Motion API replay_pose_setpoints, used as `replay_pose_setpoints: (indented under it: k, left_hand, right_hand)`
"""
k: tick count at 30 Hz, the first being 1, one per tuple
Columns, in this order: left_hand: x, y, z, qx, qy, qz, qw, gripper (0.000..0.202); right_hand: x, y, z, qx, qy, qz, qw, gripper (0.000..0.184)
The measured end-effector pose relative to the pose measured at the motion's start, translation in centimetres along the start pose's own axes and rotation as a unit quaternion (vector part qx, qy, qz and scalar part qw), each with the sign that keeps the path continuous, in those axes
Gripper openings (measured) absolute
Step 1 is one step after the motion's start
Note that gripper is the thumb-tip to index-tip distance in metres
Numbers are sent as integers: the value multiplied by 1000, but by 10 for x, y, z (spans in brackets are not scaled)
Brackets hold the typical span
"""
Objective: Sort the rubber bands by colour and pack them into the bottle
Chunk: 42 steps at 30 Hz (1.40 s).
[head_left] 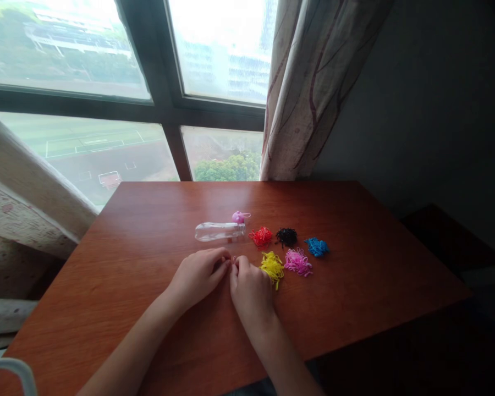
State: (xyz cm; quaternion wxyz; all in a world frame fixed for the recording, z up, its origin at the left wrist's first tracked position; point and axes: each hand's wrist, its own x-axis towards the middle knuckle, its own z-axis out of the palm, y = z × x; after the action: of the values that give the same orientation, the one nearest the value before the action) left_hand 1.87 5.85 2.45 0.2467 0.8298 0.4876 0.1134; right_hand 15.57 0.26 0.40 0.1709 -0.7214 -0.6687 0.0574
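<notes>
My left hand (200, 275) and my right hand (252, 290) meet fingertip to fingertip low over the table, both with fingers pinched. A tiny pinkish loop (235, 258), like one of the small rubber bands, pokes up at the right fingertips; what the left fingers hold is hidden. Beside the right hand lies a pile of yellow rubber bands (271, 266), with pink rubber bands (298, 262) just past it. Farther back are piles of red rubber bands (261, 237), black rubber bands (286, 237) and blue rubber bands (317, 247).
A clear bottle (216, 231) lies on its side beyond my hands, its neck to the right. A pink cap with a loop (239, 216) sits behind its neck. The brown wooden table (346, 319) reaches the window; a curtain (301, 93) hangs at the back.
</notes>
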Motion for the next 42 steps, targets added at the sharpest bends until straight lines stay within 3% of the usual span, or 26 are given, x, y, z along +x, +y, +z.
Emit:
replay_pose_setpoints:
  k: [7, 11, 16, 21, 32, 36, 42]
  left_hand:
    - [0, 1, -1, 12, 1, -2, 1000, 18]
    - [0, 2, 0, 21, 1, -6, 1000, 18]
    - [0, 3, -1, 28, 5, -15, 999, 17]
    - [0, 4, -1, 27, 11, -22, 999, 17]
    - [1, 7, 3, 68, 5, -25, 997, 14]
    - [5, 9, 13, 64, 23, -19, 997, 16]
    - [16, 16, 22, 61, 24, 7, 998, 23]
  right_hand:
    - [-17, 25, -15, 109, 61, -26, 992, 16]
    - [-18, 66, -35, 154, 119, -5, 981, 21]
    - [-14, 122, -52, 122, 167, 53, 977, 28]
    - [-15, 148, -55, 94, 170, 73, 978, 34]
    - [-20, 148, -50, 115, 174, 71, 975, 32]
    - [-30, 125, -42, 172, 175, 39, 969, 29]
    - [-42, 81, -22, 223, 89, -61, 969, 24]
